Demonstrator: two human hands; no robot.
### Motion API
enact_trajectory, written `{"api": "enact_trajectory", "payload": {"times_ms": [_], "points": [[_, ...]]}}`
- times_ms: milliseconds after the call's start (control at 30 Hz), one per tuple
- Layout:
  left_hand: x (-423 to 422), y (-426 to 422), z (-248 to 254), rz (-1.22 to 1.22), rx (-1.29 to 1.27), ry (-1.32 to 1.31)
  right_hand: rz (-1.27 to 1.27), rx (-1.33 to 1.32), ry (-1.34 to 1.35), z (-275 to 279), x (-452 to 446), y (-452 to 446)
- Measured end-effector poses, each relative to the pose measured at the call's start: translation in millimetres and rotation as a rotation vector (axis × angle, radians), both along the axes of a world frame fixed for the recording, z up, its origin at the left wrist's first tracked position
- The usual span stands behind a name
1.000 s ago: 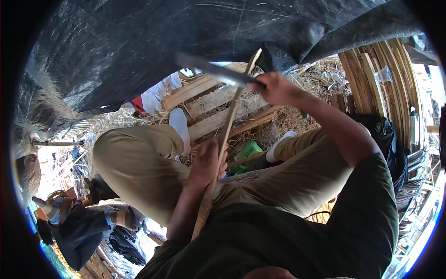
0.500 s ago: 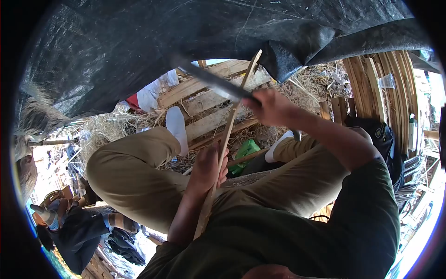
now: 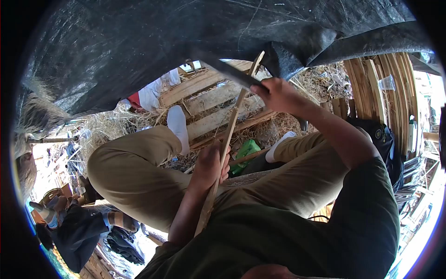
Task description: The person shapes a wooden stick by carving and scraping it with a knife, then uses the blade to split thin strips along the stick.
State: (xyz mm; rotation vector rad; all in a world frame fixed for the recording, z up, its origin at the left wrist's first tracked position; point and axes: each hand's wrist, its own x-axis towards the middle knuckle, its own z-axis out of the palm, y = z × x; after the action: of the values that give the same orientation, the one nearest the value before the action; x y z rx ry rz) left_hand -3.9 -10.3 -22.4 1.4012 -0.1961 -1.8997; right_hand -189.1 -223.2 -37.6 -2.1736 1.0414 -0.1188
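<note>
A long, thin strip of wood [image 3: 231,122] slants from my lap up to the black sheet. My left hand [image 3: 211,162] is wrapped round its middle, with the lower end resting against my forearm and shirt. In my right hand [image 3: 278,96] is a long knife by its dark handle. The blade of the knife [image 3: 227,69] points up and left and crosses the strip near its upper end; its tip is blurred. I cannot tell whether the edge touches the wood.
A black plastic sheet [image 3: 139,51] hangs across the top. Slatted boards [image 3: 209,100] and wood shavings lie beyond my socked feet. Upright planks [image 3: 392,93] and a black bag [image 3: 388,144] are at right. A green plastic bag [image 3: 247,149] lies between my legs. Another person [image 3: 79,228] sits at lower left.
My right hand has moved slightly up and to the right along the strip, taking the knife with it. My left hand and the strip have barely shifted.
</note>
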Motion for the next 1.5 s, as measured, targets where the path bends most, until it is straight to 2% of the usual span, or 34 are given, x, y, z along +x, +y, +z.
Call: {"api": "enact_trajectory", "payload": {"times_ms": [33,67,167,200,300,400,500,533,567,633,733,833,867,1000,1133,1233,1267,1367,1400,1500], "points": [[0,-1,2,0.012,0.003,0.008,-0.048,-0.02,0.046,4,0,-4],[0,-2,6,0.023,0.006,0.015,-0.1,0.07,0.006,2,1,8],[3,-2,9,0.039,0.007,0.083,0.149,-0.136,-0.192,2,7,48],[3,1,8,0.037,0.015,0.113,0.076,0.113,-0.123,9,8,42],[-2,0,3,0.047,0.052,0.027,0.074,-0.055,-0.092,8,3,9],[-4,-3,12,0.035,0.026,-0.016,-0.052,0.129,0.101,21,9,28],[-3,0,17,0.067,0.04,0.049,0.139,0.023,-0.229,4,8,46],[-4,2,17,0.059,0.049,0.024,0.139,0.132,-0.089,20,8,35],[-6,0,15,0.061,0.047,0.0,0.114,0.027,-0.088,6,5,24],[-7,0,16,0.071,0.035,-0.031,0.003,-0.036,0.022,12,4,7],[-6,1,17,0.072,0.007,-0.021,-0.086,0.237,0.071,36,13,44],[-1,2,15,0.059,-0.016,-0.006,0.146,0.056,-0.216,24,13,51],[-2,1,15,0.055,-0.009,-0.024,0.136,0.056,-0.07,24,9,41],[-3,-1,19,0.068,-0.008,-0.019,-0.066,0.118,0.083,30,7,18],[-4,1,13,0.038,-0.074,-0.116,0.216,0.058,-0.147,23,12,64],[-4,5,8,0.048,-0.056,-0.119,0.149,0.232,-0.037,25,10,35],[-5,4,8,0.052,-0.044,-0.112,0.219,0.006,-0.011,19,4,24],[-2,0,10,0.037,-0.049,-0.074,0.014,-0.052,-0.01,16,3,35],[-2,1,11,0.029,-0.05,-0.058,0.011,0.143,0.074,37,12,50],[-5,4,11,0.076,-0.015,0.008,0.225,-0.031,-0.267,17,10,67]]}}
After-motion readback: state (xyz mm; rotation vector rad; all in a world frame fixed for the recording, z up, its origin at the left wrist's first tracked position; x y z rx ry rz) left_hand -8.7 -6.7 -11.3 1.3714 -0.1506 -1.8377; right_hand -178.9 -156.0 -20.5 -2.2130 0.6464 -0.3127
